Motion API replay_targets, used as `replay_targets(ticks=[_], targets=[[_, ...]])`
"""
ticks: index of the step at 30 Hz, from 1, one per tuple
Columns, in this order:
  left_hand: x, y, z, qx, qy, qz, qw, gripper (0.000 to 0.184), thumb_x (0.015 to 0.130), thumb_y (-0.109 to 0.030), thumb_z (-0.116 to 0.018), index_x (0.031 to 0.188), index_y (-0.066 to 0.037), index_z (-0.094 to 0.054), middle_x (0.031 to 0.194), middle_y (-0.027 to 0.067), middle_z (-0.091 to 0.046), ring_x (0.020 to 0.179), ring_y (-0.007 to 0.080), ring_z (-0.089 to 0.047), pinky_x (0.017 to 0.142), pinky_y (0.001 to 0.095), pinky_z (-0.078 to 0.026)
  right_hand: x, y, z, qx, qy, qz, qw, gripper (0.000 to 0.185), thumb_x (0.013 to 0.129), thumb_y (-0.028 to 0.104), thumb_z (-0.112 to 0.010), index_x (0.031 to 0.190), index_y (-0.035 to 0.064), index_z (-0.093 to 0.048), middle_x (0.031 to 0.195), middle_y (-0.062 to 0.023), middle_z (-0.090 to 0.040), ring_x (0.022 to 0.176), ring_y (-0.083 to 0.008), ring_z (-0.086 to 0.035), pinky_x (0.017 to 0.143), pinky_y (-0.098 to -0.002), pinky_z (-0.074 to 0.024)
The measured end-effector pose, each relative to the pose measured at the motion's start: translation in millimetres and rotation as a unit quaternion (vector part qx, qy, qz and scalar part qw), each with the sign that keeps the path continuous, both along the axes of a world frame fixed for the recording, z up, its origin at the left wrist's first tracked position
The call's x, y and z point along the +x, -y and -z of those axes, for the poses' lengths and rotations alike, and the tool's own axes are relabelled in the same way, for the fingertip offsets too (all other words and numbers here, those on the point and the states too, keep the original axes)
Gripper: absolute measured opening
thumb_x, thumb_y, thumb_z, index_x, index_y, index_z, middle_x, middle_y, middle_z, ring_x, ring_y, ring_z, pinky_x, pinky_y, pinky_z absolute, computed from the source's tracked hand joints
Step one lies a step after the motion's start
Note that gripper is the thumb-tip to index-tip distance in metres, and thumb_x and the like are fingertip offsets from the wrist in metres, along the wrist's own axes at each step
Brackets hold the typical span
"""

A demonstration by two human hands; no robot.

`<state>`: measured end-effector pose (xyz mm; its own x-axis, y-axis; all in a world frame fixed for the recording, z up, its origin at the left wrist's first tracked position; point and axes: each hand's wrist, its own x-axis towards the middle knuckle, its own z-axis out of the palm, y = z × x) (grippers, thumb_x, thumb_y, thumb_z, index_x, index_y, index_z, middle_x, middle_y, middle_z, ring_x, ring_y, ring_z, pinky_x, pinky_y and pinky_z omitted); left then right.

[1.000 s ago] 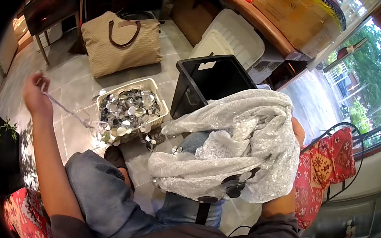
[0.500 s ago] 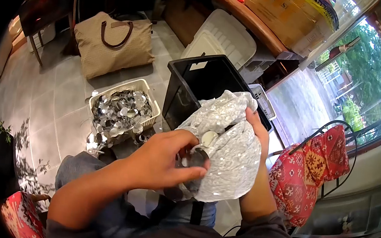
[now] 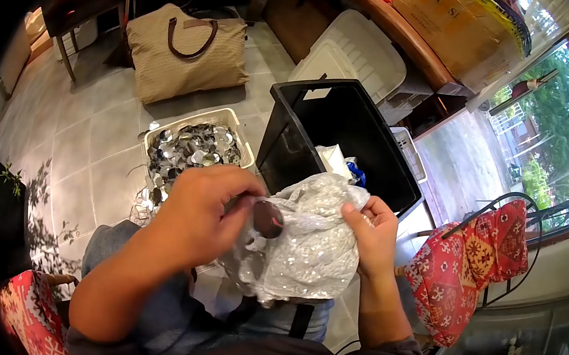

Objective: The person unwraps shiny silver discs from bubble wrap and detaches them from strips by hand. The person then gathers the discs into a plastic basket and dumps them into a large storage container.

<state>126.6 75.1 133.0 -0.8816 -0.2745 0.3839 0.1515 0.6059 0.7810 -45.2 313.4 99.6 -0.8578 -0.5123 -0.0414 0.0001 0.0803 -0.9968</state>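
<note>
Above my lap is a crinkled silver-white bundle (image 3: 315,251) covered in small glittering sequins; whether it is cloth or a filled clear bag I cannot tell. My right hand (image 3: 373,233) grips its right side, thumb on top. With fingers pinched together, my left hand (image 3: 208,200) holds the thin upper-left edge. Beside those fingertips hangs a large shiny disc (image 3: 267,219), looking dark with a reddish reflection. More clear or silvery material dangles below it. To the left on the floor, a cream plastic basket (image 3: 246,146) holds a heap of silver discs (image 3: 197,146), some spilling over its near side.
Just beyond the bundle stands a black bin (image 3: 289,136) with a white and blue packet (image 3: 335,161) inside. Behind it leans a white lid (image 3: 362,49). A beige handbag (image 3: 185,61) sits on the tiles. On the right is a red patterned chair (image 3: 452,281).
The bundle has come down and left, uncovering the packet in the bin. My left hand has risen leftward, pulling at the bundle's edge. My right hand has shifted lower. The view has tilted slightly.
</note>
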Motion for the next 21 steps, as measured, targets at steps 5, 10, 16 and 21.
replay_targets(ticks=[5, 10, 16, 21], targets=[[-0.4, 1.7, 5.4, 0.021, 0.037, 0.137, 0.99, 0.017, 0.082, 0.005, -0.068, 0.098, 0.0, -0.071, 0.089, 0.0157, -0.073, 0.083, 0.032, -0.073, 0.073, 0.0358, -0.056, 26.4, 16.9, -32.3, 0.257, -0.53, 0.082, 0.804, 0.058, 0.082, 0.025, -0.085, 0.13, 0.0024, -0.061, 0.136, -0.0229, -0.061, 0.123, -0.0319, -0.06, 0.107, -0.0431, -0.043], [-3.8, 6.5, 10.9, 0.075, 0.121, 0.202, 0.969, 0.018, 0.084, 0.004, -0.066, 0.101, -0.001, -0.07, 0.092, 0.0169, -0.072, 0.087, 0.036, -0.071, 0.078, 0.04, -0.056, 14.6, 18.7, -38.8, 0.273, -0.495, -0.333, 0.754, 0.063, 0.081, 0.034, -0.083, 0.136, 0.0104, -0.064, 0.141, -0.0139, -0.059, 0.129, -0.0373, -0.057, 0.107, -0.0464, -0.0432], [-1.3, 1.5, 37.8, -0.064, 0.161, 0.194, 0.965, 0.017, 0.088, -0.008, -0.067, 0.102, 0.001, -0.069, 0.097, 0.0162, -0.068, 0.095, 0.0377, -0.067, 0.083, 0.0436, -0.055, 11.2, 14.9, -26.5, 0.288, -0.415, -0.327, 0.798, 0.064, 0.078, 0.031, -0.088, 0.133, 0.0071, -0.065, 0.136, -0.016, -0.061, 0.123, -0.035, -0.062, 0.1, -0.0419, -0.0513], [-5.9, -26.2, 46.2, -0.055, 0.096, 0.143, 0.983, 0.025, 0.086, -0.016, -0.075, 0.103, -0.001, -0.066, 0.096, 0.0154, -0.066, 0.092, 0.0346, -0.066, 0.08, 0.0433, -0.054, 13.7, 8.6, -16.6, 0.24, -0.387, -0.302, 0.838, 0.057, 0.074, 0.026, -0.091, 0.124, 0.0072, -0.071, 0.138, -0.0158, -0.061, 0.123, -0.0343, -0.062, 0.099, -0.041, -0.0519]])
